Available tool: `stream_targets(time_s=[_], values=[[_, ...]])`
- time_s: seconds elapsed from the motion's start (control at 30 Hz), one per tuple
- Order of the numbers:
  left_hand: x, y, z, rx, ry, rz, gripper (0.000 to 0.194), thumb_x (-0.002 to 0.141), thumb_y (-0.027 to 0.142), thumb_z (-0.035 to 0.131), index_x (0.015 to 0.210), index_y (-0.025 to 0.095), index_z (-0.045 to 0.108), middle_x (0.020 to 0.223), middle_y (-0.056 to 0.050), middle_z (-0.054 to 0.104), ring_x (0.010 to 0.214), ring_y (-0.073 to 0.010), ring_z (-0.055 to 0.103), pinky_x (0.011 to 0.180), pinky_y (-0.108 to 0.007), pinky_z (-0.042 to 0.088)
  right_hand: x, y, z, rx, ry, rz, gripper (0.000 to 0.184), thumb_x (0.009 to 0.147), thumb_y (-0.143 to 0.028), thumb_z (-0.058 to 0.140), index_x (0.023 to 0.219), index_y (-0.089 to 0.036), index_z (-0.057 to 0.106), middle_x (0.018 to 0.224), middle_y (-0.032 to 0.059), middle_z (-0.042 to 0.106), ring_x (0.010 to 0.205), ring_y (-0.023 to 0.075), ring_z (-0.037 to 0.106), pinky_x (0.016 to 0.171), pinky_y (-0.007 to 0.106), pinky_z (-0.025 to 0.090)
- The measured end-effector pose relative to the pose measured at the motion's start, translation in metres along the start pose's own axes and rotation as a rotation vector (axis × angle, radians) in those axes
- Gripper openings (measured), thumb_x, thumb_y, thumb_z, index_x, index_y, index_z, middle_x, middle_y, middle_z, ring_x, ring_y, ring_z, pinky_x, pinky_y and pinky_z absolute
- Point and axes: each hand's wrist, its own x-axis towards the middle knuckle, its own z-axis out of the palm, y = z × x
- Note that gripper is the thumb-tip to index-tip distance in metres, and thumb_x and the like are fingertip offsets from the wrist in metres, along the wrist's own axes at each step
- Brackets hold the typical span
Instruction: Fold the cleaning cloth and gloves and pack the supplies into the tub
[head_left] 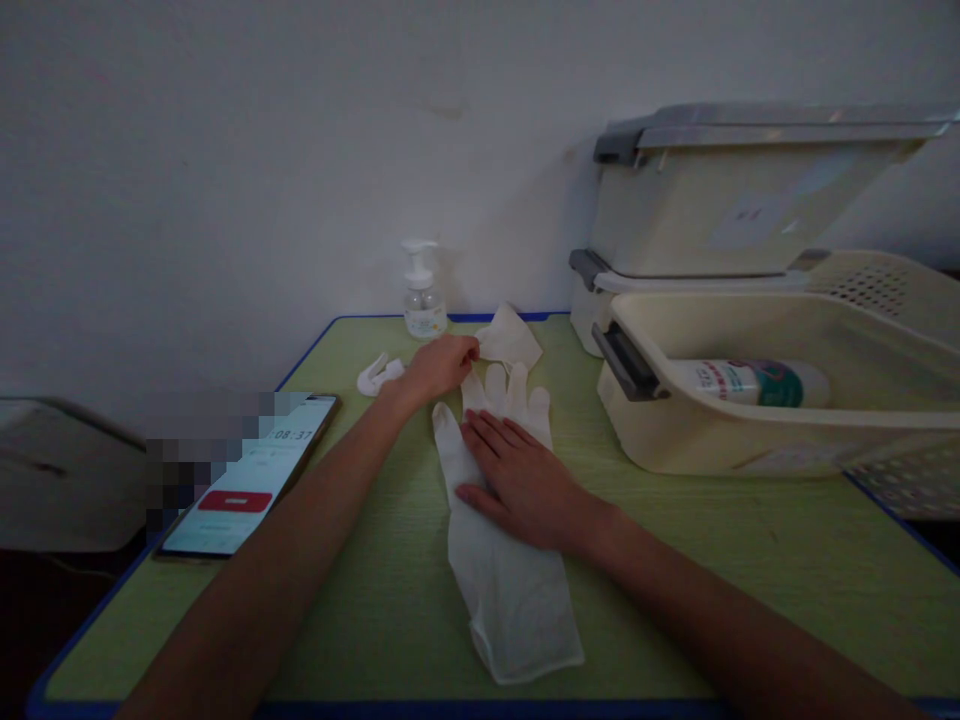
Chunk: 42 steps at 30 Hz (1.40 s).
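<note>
- Lying at left on the table [360, 620]: phone [255, 470], lit screen up.
- Left hand [444, 364]: fingers curled in at a glove fingertip; cannot tell whether they pinch it.
- Glove [506, 575]: white, flat on the table between the arms, cuff [532, 650] nearest the wearer. Judged light, limp, thin, easily torn; best held by the cuff edge.
- Right hand [521, 485]: palm down on glove, fingers extended, grasping nothing.
- Basket [720, 440]: cream, at right.
</note>
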Motion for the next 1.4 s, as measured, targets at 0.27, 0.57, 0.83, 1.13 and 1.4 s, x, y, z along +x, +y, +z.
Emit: stream_targets(time_s=[0.27,0.57,0.83,1.13,1.4], values=[[0.005,-0.009,0.002,-0.097,0.0,0.007,0.021,0.076,0.01,0.046,0.09,0.015,0.062,0.081,-0.006,0.066,0.076,-0.0172,0.061,0.066,-0.025,0.043,0.001,0.001,0.0,0.015,-0.002,0.0,0.065,0.089,-0.047,0.036,0.135,-0.002,0.035,0.144,0.0188,0.03,0.134,0.027,0.027,0.11,0.042,0.024],[0.003,-0.005,-0.002,-0.092,-0.007,-0.009,0.021,0.07,0.009,0.053,0.088,0.015,0.061,0.072,-0.002,0.065,0.067,-0.0154,0.06,0.06,-0.023,0.042,0.001,0.001,0.001,0.017,0.008,-0.003,0.064,0.089,-0.047,0.037,0.135,-0.002,0.036,0.143,0.0193,0.03,0.134,0.0269,0.026,0.11,0.042,0.024],[-0.001,0.005,-0.002,0.054,-0.01,-0.027,0.026,0.073,0.008,0.049,0.094,0.017,0.061,0.078,-0.005,0.065,0.077,-0.0199,0.06,0.066,-0.027,0.041,0.0,0.0,0.001,-0.021,0.011,-0.011,0.064,0.09,-0.047,0.033,0.135,-0.001,0.035,0.143,0.0188,0.031,0.133,0.027,0.027,0.11,0.042,0.024],[-0.007,0.014,0.001,0.197,0.004,-0.023,0.037,0.081,0.012,0.045,0.118,0.018,0.045,0.1,-0.009,0.064,0.088,-0.023,0.06,0.072,-0.03,0.041,0.001,0.0,0.004,-0.043,0.0,-0.022,0.065,0.091,-0.048,0.03,0.136,-0.001,0.034,0.143,0.0192,0.03,0.134,0.0277,0.025,0.111,0.043,0.023],[-0.009,0.017,0.005,0.236,0.038,-0.065,0.039,0.083,0.009,0.037,0.121,0.016,0.039,0.101,-0.012,0.063,0.088,-0.0252,0.061,0.07,-0.033,0.042,0.0,0.0,0.002,-0.05,-0.016,-0.022,0.064,0.091,-0.047,0.028,0.136,-0.001,0.033,0.143,0.0191,0.03,0.134,0.0279,0.025,0.111,0.043,0.022]])
